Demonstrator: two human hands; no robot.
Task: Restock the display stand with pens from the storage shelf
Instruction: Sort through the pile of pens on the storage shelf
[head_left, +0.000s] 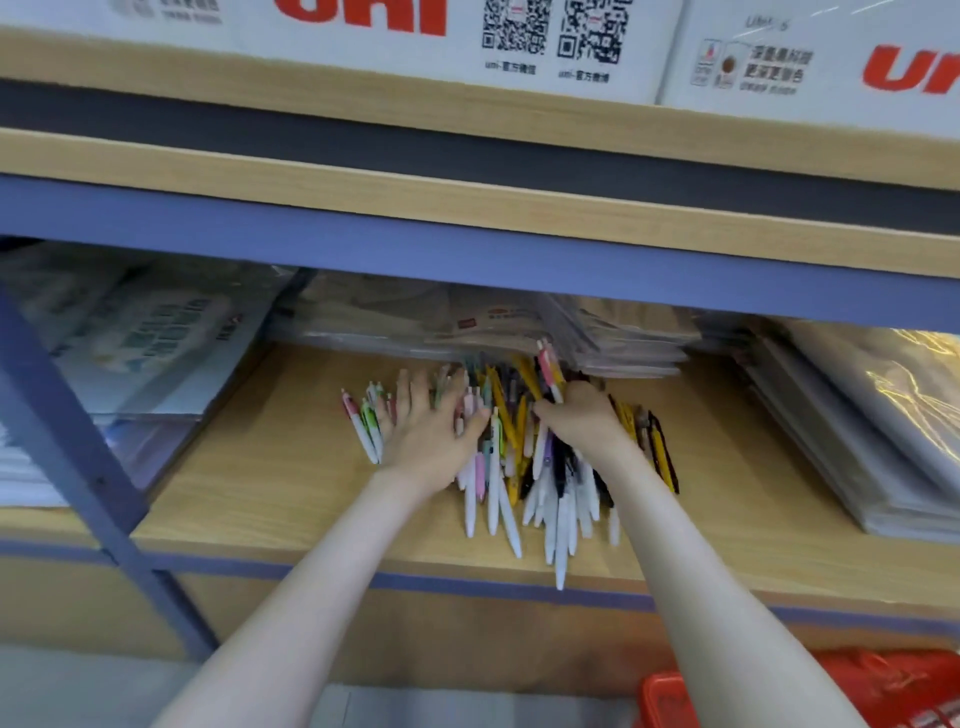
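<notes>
A loose heap of pens, mostly white with yellow, pink and black ones, lies on the wooden storage shelf. My left hand rests flat on the heap's left side with its fingers spread over several pens. My right hand is closed around a small bunch of pens whose pink and yellow ends stick up above the fist. The display stand is out of sight.
Stacks of plastic-wrapped folders sit behind the heap, with more at the right and left. A blue metal beam hangs low overhead and a blue post slants at the left. A red basket stands below.
</notes>
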